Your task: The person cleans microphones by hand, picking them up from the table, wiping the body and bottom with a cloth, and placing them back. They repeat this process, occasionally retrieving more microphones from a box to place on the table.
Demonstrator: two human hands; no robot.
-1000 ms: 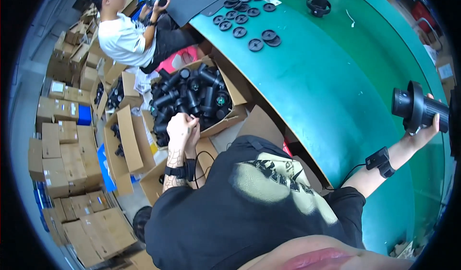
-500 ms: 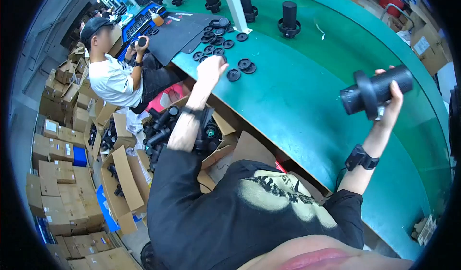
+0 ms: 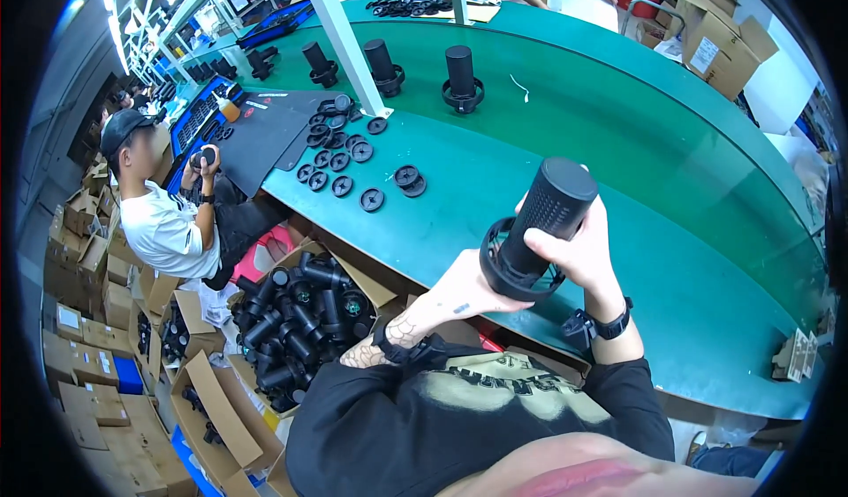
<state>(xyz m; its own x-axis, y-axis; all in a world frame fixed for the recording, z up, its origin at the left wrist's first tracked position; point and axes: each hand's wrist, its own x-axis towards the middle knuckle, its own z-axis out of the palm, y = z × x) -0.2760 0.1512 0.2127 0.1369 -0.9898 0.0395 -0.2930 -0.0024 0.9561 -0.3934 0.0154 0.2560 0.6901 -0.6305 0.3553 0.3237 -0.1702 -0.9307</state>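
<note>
My right hand (image 3: pixel 583 254) is closed around a black cylindrical microphone (image 3: pixel 552 205) with perforated sides. It tilts upward over the near part of the green bench (image 3: pixel 698 320). A black ring mount (image 3: pixel 499 267) surrounds its lower portion. Under that ring, my left hand (image 3: pixel 468 287) is up against the lower end, its fingers curled and mostly hidden. Whether a small part is in those fingers does not show. Several black round discs (image 3: pixel 372 199) lie loose on the bench to the left of both hands.
Similar black microphones (image 3: pixel 460 82) stand along the recessed green strip behind a white post (image 3: pixel 340 33). A carton (image 3: pixel 380 285) full of black cylinders sits at my left. Beyond it, a co-worker (image 3: pixel 163 223) holds a black part beside a dark mat (image 3: pixel 256 139).
My right hand has brought the microphone inward from the right and turned it more upright. My left hand has left the discs and come to its lower end. The view has shifted.
</note>
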